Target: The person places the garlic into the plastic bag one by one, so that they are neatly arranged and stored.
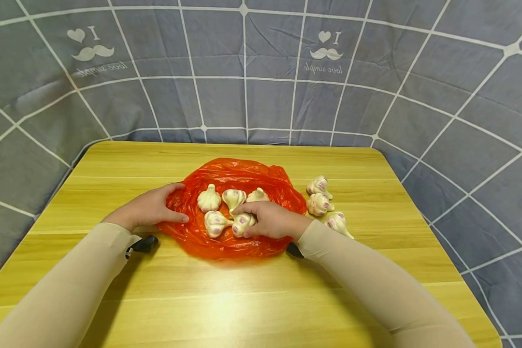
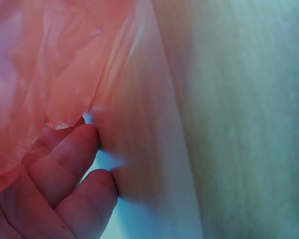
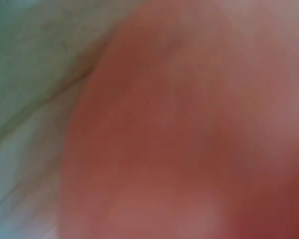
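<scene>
A red plastic bag (image 1: 239, 166) lies spread on the table, its thin film crumpled around several garlic bulbs. My left hand (image 1: 156, 208) holds the bag's left edge, thumb on top of the film. In the left wrist view, bent fingers (image 2: 70, 154) show beside the hanging film. My right hand (image 1: 271, 219) reaches over the bag from the right and pinches a garlic bulb (image 1: 242, 224) between thumb and fingers. Close around it sit another bulb (image 1: 216, 224) to the left and one (image 1: 234, 197) just behind. Blurred red film (image 3: 164, 139) fills most of the right wrist view.
Right of the bag, three garlic bulbs (image 1: 319, 204) lie in a short row on the wooden table (image 1: 191, 299). A grey curtain (image 1: 217, 53) with white grid lines stands behind the table and along its sides.
</scene>
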A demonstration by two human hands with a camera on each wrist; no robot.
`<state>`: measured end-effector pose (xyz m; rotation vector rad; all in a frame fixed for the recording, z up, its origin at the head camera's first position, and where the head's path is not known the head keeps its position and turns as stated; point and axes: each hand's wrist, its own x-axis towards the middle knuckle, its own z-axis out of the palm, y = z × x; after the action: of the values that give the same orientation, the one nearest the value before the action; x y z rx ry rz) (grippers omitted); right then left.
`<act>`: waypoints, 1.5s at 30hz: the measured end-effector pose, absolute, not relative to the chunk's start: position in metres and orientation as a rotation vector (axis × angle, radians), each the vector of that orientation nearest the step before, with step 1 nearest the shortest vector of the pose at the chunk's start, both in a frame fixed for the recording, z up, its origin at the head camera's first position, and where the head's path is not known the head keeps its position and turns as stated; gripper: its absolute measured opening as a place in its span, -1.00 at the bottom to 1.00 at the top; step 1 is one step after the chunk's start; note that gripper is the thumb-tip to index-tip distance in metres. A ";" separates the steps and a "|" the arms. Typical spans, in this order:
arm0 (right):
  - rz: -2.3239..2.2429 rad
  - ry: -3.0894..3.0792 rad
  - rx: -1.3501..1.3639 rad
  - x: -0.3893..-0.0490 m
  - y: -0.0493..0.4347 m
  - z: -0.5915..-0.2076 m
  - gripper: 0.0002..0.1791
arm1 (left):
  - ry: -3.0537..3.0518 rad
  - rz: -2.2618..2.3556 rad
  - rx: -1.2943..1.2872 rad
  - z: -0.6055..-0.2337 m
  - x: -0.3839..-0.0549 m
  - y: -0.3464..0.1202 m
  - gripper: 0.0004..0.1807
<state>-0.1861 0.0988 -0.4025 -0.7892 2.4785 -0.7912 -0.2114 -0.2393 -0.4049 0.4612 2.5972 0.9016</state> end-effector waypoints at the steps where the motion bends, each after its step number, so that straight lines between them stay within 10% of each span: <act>1: -0.788 2.480 -0.789 -0.186 0.098 -0.402 -0.37 | 2.596 0.904 0.461 -0.405 -0.211 -0.239 0.16; 45: -1.141 2.583 -0.702 -0.189 0.182 -0.353 -0.29 | 2.625 0.892 0.446 -0.412 -0.214 -0.241 0.18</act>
<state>-0.1891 0.1818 -0.3529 -0.7019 2.5832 -1.1414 -0.2143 -0.2413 -0.4119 0.4459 2.6252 0.8924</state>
